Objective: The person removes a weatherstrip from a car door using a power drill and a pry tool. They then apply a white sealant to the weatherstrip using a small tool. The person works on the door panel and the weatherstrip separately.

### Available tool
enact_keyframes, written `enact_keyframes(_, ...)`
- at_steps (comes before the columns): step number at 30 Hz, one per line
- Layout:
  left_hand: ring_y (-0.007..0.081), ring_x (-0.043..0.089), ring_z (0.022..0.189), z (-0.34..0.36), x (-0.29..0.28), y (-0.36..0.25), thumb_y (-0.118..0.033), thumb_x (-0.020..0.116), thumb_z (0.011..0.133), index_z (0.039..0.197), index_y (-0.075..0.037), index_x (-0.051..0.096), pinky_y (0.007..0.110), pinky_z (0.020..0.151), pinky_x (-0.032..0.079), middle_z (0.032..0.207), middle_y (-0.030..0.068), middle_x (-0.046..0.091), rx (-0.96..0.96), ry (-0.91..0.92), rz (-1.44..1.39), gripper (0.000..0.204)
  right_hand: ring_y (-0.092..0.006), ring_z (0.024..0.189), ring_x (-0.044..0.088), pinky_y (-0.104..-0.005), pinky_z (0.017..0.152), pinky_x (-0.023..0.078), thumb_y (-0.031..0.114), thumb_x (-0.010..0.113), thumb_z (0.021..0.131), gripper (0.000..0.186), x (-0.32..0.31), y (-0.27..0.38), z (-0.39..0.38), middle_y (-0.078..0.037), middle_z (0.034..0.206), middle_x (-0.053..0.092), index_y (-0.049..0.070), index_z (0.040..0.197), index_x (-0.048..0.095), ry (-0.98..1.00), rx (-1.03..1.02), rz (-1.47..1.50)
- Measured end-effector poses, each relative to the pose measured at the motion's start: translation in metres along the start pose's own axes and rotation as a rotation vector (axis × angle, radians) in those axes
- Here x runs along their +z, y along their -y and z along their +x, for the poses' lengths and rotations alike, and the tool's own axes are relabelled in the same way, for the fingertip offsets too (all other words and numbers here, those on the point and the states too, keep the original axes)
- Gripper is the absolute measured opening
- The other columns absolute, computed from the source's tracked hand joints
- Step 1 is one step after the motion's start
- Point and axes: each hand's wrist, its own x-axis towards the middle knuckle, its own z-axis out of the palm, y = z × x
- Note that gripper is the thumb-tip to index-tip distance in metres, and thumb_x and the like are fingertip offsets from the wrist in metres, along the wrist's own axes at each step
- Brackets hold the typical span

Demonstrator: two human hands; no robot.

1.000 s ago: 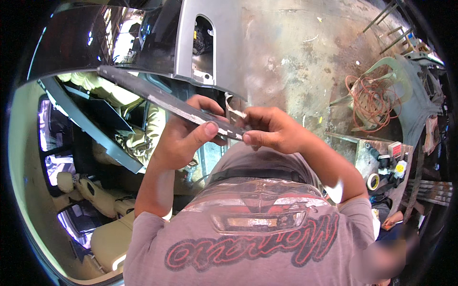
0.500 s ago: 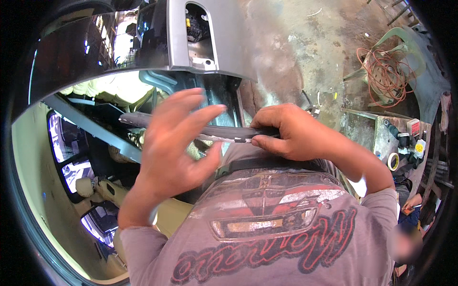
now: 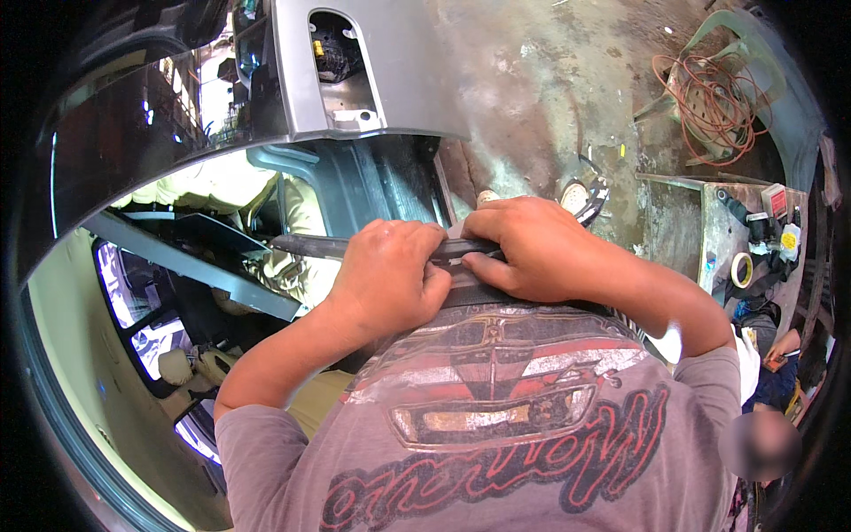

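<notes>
A black rubber weatherstrip (image 3: 310, 246) runs crosswise in front of my waist, its free end pointing left toward the vehicle opening. My left hand (image 3: 390, 273) is closed round it, thumb on the near side and fingers curled over the top. Close beside it, my right hand (image 3: 532, 250) pinches the same strip between thumb and fingers. Pale marks show on the short length between the hands. Past my right hand, a dark curved length (image 3: 596, 202) hangs near my shoe; whether it is the same strip is hidden.
A grey vehicle panel (image 3: 399, 71) with an oblong cutout stands ahead, beside the cabin opening and blue-grey sill (image 3: 341, 191). At right, a chair (image 3: 753, 53) carries a coiled orange hose (image 3: 714, 106). A worn bench (image 3: 678, 226) holds tape (image 3: 742, 269) and small containers. Another person sits far right.
My left hand, open and blurred above the strip before, has moved right and closed on it beside my right hand. The view has shifted slightly; my right hand keeps its grip.
</notes>
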Motion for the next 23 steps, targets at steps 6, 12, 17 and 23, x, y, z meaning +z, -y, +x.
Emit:
enact_keyframes(6,0.0416,0.070,0.098,-0.004,0.000,0.008,-0.016,0.064,0.082,0.113,0.000,0.072,0.048,0.091,0.053,0.106,0.0220,0.074,0.002,0.000,-0.128,0.036,-0.0432,0.102,0.070,-0.0552,0.090,0.054,0.031,0.071,0.092,0.031,-0.004,0.001,0.002,-0.020,0.104,0.075,0.002,0.104,0.075,0.039,0.022,0.003)
enact_keyframes(12,0.0405,0.070,0.106,-0.003,-0.010,0.001,-0.018,0.064,0.084,0.116,-0.002,0.073,0.048,0.100,0.051,0.111,0.0207,0.075,-0.114,0.102,-0.204,0.037,-0.0432,0.100,0.071,-0.0558,0.091,0.054,0.031,0.071,0.092,0.031,-0.007,0.003,0.001,-0.020,0.103,0.075,0.003,0.104,0.075,0.047,0.011,0.002)
enact_keyframes(17,0.0403,0.070,0.107,-0.006,0.000,0.007,-0.020,0.066,0.083,0.115,-0.002,0.074,0.048,0.101,0.051,0.110,0.0208,0.076,-0.146,0.063,-0.311,0.038,-0.0429,0.099,0.071,-0.0561,0.092,0.053,0.032,0.071,0.092,0.031,-0.006,0.004,0.003,-0.019,0.103,0.074,0.004,0.105,0.075,0.068,0.011,-0.026)
enact_keyframes(23,0.0311,0.074,0.113,-0.008,-0.013,0.008,-0.021,0.068,0.081,0.124,-0.003,0.074,0.046,0.109,0.049,0.114,0.0240,0.076,-0.213,0.168,-0.537,0.047,-0.0420,0.100,0.071,-0.0560,0.093,0.053,0.033,0.071,0.092,0.032,-0.006,0.005,0.004,-0.019,0.103,0.075,0.004,0.105,0.075,0.090,0.018,0.001)
